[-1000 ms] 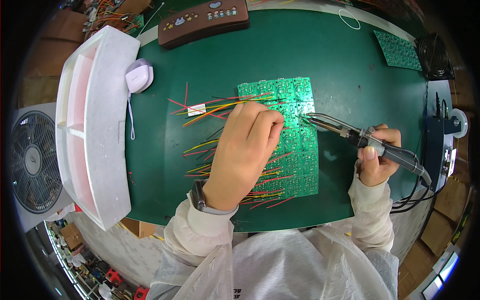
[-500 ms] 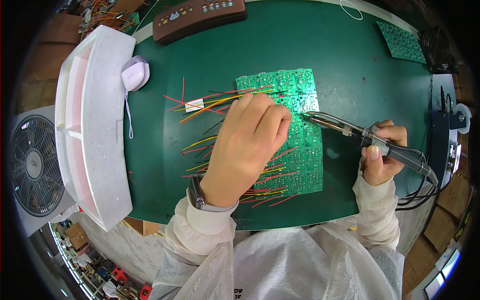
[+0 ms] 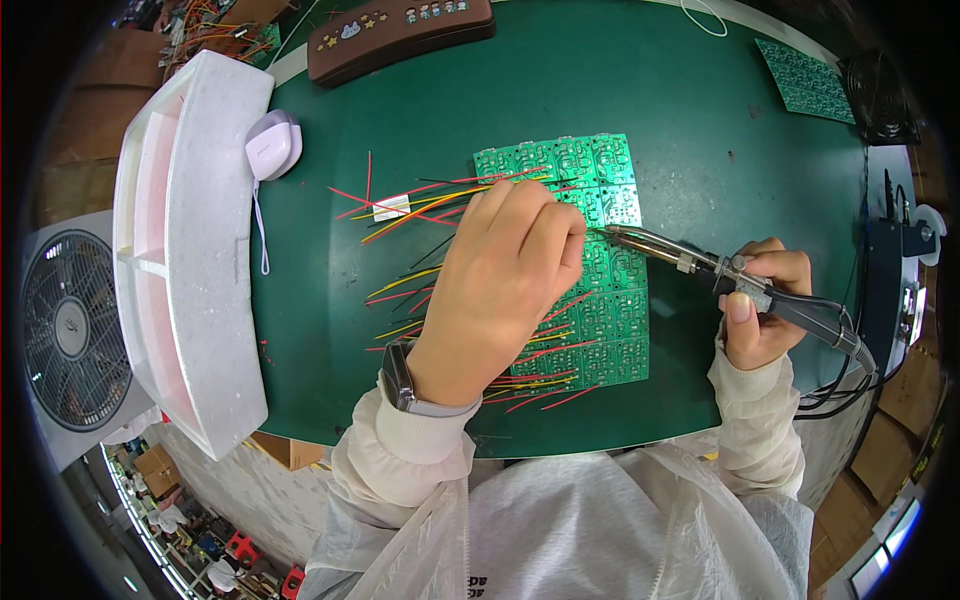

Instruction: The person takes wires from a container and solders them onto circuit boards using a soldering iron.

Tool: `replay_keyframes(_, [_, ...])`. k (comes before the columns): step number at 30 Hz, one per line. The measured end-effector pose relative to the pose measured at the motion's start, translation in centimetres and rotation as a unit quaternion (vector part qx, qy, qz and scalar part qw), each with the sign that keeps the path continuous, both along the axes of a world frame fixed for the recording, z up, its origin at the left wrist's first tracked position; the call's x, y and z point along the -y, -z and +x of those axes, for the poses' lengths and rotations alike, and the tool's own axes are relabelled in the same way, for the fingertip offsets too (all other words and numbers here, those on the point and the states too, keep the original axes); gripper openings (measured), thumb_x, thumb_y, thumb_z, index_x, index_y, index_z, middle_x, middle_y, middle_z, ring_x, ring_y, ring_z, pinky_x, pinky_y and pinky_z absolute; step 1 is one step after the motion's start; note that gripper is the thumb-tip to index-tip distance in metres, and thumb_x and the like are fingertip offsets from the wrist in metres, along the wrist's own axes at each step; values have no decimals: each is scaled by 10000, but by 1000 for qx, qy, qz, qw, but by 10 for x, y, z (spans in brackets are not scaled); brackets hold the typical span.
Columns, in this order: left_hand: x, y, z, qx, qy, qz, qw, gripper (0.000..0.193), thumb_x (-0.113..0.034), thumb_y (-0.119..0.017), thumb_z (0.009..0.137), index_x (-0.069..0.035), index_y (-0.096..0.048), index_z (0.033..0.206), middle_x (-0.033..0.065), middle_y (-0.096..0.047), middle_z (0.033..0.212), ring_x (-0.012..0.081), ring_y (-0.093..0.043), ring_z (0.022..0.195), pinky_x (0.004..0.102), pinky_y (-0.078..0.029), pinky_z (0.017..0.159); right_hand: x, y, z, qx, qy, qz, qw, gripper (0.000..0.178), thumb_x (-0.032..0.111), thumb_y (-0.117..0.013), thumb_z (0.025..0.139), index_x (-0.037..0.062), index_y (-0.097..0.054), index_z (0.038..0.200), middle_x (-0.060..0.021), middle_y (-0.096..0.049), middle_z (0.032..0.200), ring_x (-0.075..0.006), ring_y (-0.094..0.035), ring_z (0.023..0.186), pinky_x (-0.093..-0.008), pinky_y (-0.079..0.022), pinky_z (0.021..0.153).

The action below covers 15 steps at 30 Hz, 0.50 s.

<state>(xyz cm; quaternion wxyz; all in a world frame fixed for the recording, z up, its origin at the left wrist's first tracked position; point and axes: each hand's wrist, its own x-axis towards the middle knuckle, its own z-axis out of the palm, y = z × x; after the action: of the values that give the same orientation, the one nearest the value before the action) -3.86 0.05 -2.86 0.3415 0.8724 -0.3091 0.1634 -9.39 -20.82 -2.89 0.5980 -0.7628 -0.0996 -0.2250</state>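
1. Left hand [image 3: 500,290], bare, arches over the left part of a flat, rectangular green circuit-board panel [image 3: 618,330], its fingers bent and drawn together; the fingertips are hidden, so I cannot tell whether they pinch anything.
2. Right hand [image 3: 765,305], also bare, is closed around a slim soldering iron [image 3: 705,265] with a metal front tube and dark grip. Its tip points at the panel just beside the left hand; I cannot tell whether it touches.
3. A rounded lilac plastic case [image 3: 273,152] has small lettering, too faint to read. A pale emblem marks the hub of a grey box fan [image 3: 70,330]. Dark letters, partly cut off, are printed low on the person's grey cloth shirt [image 3: 550,525]. A long brown case [image 3: 400,40] carries cartoon figures and yellow stars.
4. The panel lies near the middle of the dark green tabletop [image 3: 715,130]. Repeated small units fill it in rows and columns, dotted with pale spots; metal-coloured parts line its far edge, and light glares off its upper right.
5. Thin red, yellow and black wires [image 3: 530,384] reach across its left side, some passing beneath the hand; several lie over a small white rectangular piece [image 3: 391,207].
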Motion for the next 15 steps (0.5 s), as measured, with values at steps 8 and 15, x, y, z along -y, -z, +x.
replay_keyframes(8, [-1,1,-1,-11,19,4,1000,281,52,-608,581,-29,-427,780,90,-399,777,234,-451,700,322,-419,638,1,1,0,0,-12,-5,1000,272,139,-620,681,-12,-460,841,-85,-486,679,-111,-422,561,-211,-346,520])
replay_keyframes(15, [-1,-1,-1,-14,16,9,1000,280,53,-606,580,-29,-428,779,90,-399,775,234,-452,705,323,-416,643,1,1,0,0,-21,1,1000,271,131,-618,673,-9,-461,844,-91,-490,683,-112,-427,561,-211,-351,523])
